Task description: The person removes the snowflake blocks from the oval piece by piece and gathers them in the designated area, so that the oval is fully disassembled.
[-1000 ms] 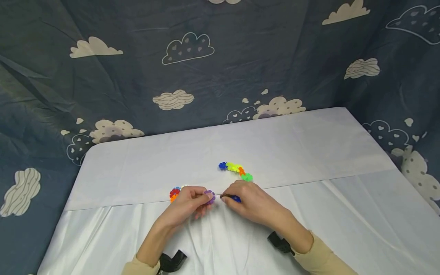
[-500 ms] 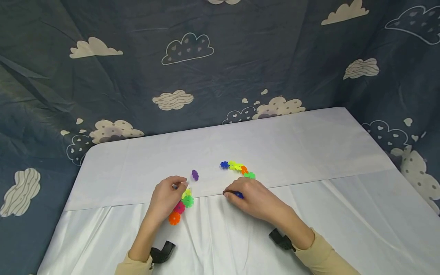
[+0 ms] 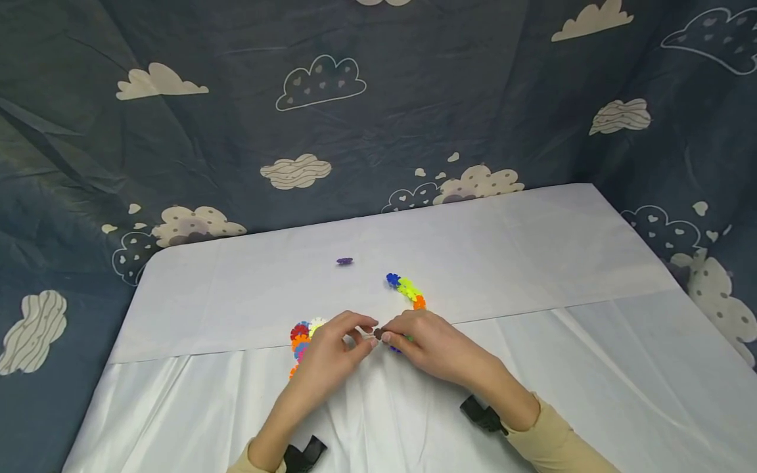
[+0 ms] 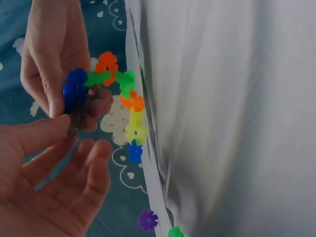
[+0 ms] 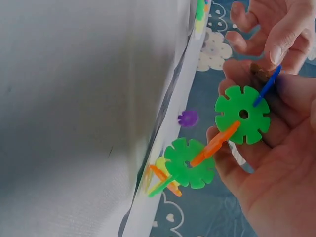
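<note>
My right hand [image 3: 440, 345] grips the near end of a chain of interlocking notched plastic discs [image 3: 408, 288]. Blue, green, orange and yellow pieces run away from it over the table. A brown disc [image 3: 379, 334] sits at that end, beside a blue disc [image 4: 75, 89]. My left hand [image 3: 331, 355] meets it from the left, thumb and forefinger pinching the brown disc's edge; its other fingers are loosely bent. Fingers partly hide how brown and blue join. In the right wrist view a green disc [image 5: 254, 108] lies near the right palm.
A loose purple disc [image 3: 345, 261] lies farther back on the white-covered table [image 3: 532, 263]. Left of my left hand, a second group of multicoloured discs [image 3: 299, 334] is partly covered by it. A dark cloud-print cloth [image 3: 414, 98] hangs behind.
My left hand let go of the purple disc, which slid away toward the back. The hand passed over the left group, then came right to the brown disc. The right hand stayed nearly in place.
</note>
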The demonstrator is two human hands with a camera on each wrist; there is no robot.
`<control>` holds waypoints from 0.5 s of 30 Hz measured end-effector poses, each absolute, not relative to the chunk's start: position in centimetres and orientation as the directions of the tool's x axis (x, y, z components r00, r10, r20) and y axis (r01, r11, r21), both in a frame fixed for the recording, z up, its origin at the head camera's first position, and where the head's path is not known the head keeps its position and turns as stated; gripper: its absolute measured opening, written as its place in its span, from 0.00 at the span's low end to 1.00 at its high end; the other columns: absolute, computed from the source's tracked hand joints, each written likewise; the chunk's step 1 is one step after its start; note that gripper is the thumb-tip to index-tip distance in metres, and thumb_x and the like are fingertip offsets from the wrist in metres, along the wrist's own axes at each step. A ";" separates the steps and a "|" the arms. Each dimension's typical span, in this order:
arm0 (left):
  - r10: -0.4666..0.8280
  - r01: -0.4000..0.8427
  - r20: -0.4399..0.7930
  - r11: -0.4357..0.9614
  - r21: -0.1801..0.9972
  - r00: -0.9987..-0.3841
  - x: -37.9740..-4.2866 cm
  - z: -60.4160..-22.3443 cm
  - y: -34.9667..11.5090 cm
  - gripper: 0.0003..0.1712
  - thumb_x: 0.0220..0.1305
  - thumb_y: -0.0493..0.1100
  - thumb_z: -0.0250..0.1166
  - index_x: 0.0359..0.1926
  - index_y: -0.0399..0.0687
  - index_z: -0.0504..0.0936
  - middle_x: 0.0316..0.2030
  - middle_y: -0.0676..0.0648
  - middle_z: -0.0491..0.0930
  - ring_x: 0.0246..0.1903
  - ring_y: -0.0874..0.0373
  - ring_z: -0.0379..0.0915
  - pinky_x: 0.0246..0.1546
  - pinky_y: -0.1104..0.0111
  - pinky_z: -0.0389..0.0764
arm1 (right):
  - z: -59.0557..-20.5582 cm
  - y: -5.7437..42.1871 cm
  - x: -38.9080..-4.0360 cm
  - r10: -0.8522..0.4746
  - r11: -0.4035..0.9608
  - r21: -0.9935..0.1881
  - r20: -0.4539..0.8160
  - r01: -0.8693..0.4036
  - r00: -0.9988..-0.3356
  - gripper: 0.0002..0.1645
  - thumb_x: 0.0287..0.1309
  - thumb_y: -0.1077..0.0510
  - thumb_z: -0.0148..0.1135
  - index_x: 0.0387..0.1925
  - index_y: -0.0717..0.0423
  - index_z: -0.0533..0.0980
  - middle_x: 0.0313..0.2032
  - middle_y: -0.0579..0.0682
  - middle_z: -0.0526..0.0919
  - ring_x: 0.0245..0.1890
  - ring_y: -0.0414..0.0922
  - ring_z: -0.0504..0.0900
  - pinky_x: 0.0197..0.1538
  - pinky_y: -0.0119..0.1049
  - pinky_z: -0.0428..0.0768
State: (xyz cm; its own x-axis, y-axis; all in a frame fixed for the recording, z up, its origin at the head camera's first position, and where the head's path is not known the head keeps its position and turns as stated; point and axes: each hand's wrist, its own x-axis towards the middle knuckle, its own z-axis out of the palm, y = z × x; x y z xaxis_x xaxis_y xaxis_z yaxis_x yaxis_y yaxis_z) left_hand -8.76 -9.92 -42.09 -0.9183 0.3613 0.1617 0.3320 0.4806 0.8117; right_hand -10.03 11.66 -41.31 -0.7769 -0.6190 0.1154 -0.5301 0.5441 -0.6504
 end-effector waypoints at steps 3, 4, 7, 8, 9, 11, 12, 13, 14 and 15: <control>0.394 0.375 0.188 0.476 0.796 -0.900 -8.5 -42.1 -9.5 0.11 0.60 0.37 0.71 0.43 0.53 0.83 0.38 0.63 0.79 0.33 0.66 0.74 0.29 0.71 0.76 | -41.3 11.6 -10.0 -0.634 0.525 -0.673 0.100 -0.521 -0.767 0.09 0.68 0.53 0.60 0.40 0.49 0.85 0.27 0.34 0.76 0.29 0.35 0.73 0.36 0.33 0.73; 0.407 0.388 0.194 0.473 0.791 -0.893 -8.4 -42.2 -9.4 0.11 0.60 0.36 0.71 0.41 0.54 0.82 0.37 0.63 0.78 0.33 0.66 0.74 0.29 0.71 0.76 | -41.4 11.6 -10.0 -0.641 0.512 -0.683 0.100 -0.521 -0.761 0.08 0.67 0.53 0.60 0.38 0.48 0.85 0.25 0.33 0.75 0.29 0.35 0.73 0.35 0.33 0.73; 0.440 0.423 0.213 0.462 0.779 -0.872 -8.4 -42.2 -9.4 0.13 0.58 0.33 0.72 0.36 0.53 0.78 0.33 0.61 0.76 0.30 0.65 0.72 0.27 0.71 0.75 | -41.5 11.5 -10.0 -0.653 0.482 -0.700 0.115 -0.528 -0.748 0.09 0.65 0.49 0.62 0.38 0.45 0.85 0.26 0.32 0.77 0.28 0.34 0.73 0.34 0.32 0.73; 0.451 0.434 0.218 0.459 0.775 -0.865 -8.5 -42.2 -9.4 0.14 0.57 0.33 0.72 0.35 0.53 0.77 0.32 0.60 0.75 0.29 0.65 0.71 0.26 0.72 0.74 | -41.5 11.5 -10.0 -0.655 0.476 -0.700 0.121 -0.531 -0.746 0.09 0.65 0.48 0.62 0.37 0.44 0.85 0.27 0.31 0.77 0.28 0.33 0.73 0.35 0.32 0.73; 0.461 0.442 0.220 0.453 0.774 -0.860 -8.5 -42.2 -9.5 0.14 0.57 0.32 0.73 0.34 0.52 0.76 0.30 0.59 0.74 0.28 0.64 0.70 0.26 0.72 0.74 | -41.5 11.5 -10.0 -0.656 0.476 -0.699 0.123 -0.534 -0.745 0.10 0.64 0.46 0.63 0.38 0.43 0.85 0.28 0.30 0.78 0.29 0.33 0.73 0.36 0.32 0.73; 0.474 0.449 0.221 0.447 0.773 -0.852 -8.6 -42.2 -9.6 0.14 0.56 0.32 0.73 0.32 0.51 0.76 0.29 0.59 0.73 0.26 0.64 0.69 0.25 0.72 0.73 | -41.5 11.5 -9.9 -0.653 0.493 -0.682 0.120 -0.540 -0.748 0.13 0.61 0.42 0.64 0.40 0.42 0.85 0.32 0.29 0.80 0.31 0.33 0.74 0.42 0.34 0.73; 0.479 0.450 0.219 0.444 0.775 -0.850 -8.6 -42.2 -9.7 0.13 0.56 0.32 0.73 0.33 0.51 0.77 0.28 0.59 0.73 0.26 0.64 0.68 0.26 0.72 0.72 | -41.5 11.5 -9.9 -0.652 0.506 -0.670 0.114 -0.543 -0.749 0.14 0.60 0.41 0.65 0.41 0.42 0.85 0.34 0.29 0.81 0.33 0.32 0.75 0.44 0.35 0.73; 0.486 0.454 0.220 0.441 0.774 -0.846 -8.6 -42.2 -9.8 0.12 0.56 0.32 0.73 0.33 0.50 0.78 0.28 0.59 0.73 0.26 0.64 0.68 0.26 0.72 0.72 | -41.5 11.6 -9.9 -0.650 0.524 -0.657 0.102 -0.542 -0.753 0.15 0.59 0.41 0.67 0.42 0.42 0.85 0.36 0.28 0.81 0.36 0.32 0.76 0.47 0.36 0.73; 0.491 0.455 0.216 0.443 0.772 -0.844 -8.7 -42.3 -9.9 0.11 0.56 0.32 0.72 0.34 0.50 0.80 0.29 0.59 0.74 0.27 0.64 0.69 0.27 0.71 0.73 | -41.5 11.6 -9.9 -0.651 0.538 -0.644 0.092 -0.544 -0.754 0.16 0.58 0.41 0.68 0.43 0.43 0.85 0.37 0.29 0.81 0.38 0.32 0.76 0.50 0.38 0.72; 0.495 0.455 0.212 0.444 0.771 -0.843 -8.7 -42.3 -10.0 0.09 0.57 0.33 0.72 0.34 0.49 0.81 0.29 0.59 0.75 0.27 0.64 0.69 0.28 0.71 0.73 | -41.4 11.6 -9.9 -0.651 0.551 -0.632 0.082 -0.544 -0.755 0.17 0.57 0.41 0.69 0.45 0.43 0.84 0.39 0.29 0.82 0.40 0.33 0.77 0.52 0.39 0.72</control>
